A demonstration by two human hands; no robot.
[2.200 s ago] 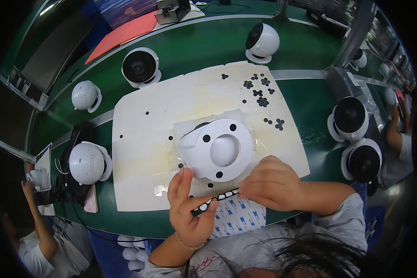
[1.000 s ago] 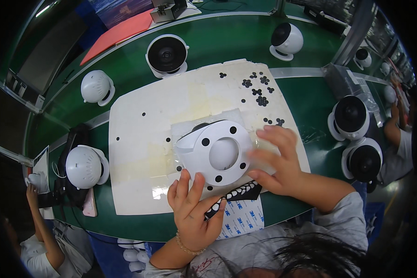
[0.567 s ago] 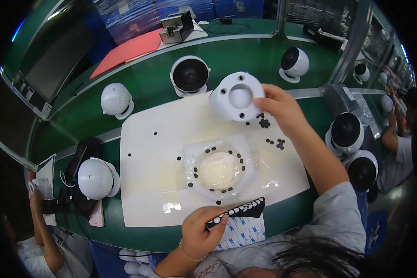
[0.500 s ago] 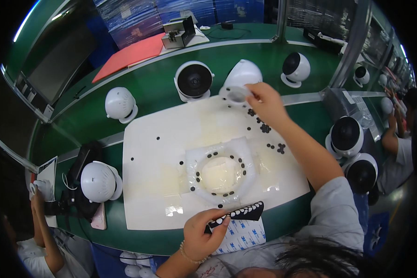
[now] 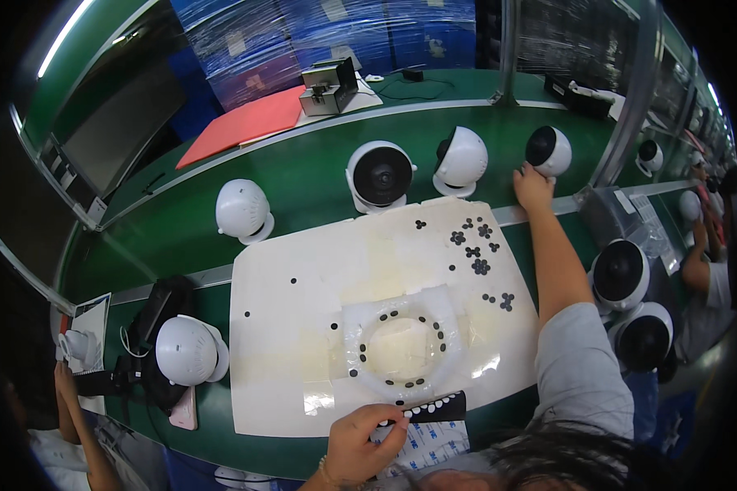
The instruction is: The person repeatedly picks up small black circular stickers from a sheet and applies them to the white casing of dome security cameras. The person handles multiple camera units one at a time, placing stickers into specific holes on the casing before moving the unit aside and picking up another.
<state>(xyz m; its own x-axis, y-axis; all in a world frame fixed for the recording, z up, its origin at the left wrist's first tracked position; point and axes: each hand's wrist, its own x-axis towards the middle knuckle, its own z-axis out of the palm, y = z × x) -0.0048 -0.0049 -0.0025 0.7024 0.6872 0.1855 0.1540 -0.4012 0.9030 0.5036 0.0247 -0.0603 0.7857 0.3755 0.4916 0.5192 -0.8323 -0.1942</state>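
Low in the picture, my left hand [image 5: 367,438] pinches a black sheet [image 5: 438,409] dotted with white round spots along one edge. White backing paper [image 5: 430,444] with blue print lies under it. My right arm stretches to the far right, where my right hand [image 5: 535,186] closes on the base of a white ball-shaped camera [image 5: 558,154] with a black front; some fingertips are hidden. Another such camera [image 5: 465,159] stands upright on its foot to the left of that hand. Small black round pads [image 5: 481,267] lie clustered on the white board [image 5: 278,352].
A padded ring [image 5: 352,315] with black pads around it sits on the board. More white cameras [image 5: 382,173] stand around: far left [image 5: 244,210], left [image 5: 190,350] and right [image 5: 619,274]. A metal box [image 5: 327,88] is at the back. Co-workers [image 5: 704,254] sit on both sides.
My right hand has let go of the tipped camera in the far middle, which now stands upright, and moved right to another camera. The view has shifted; my left hand keeps the black sheet.
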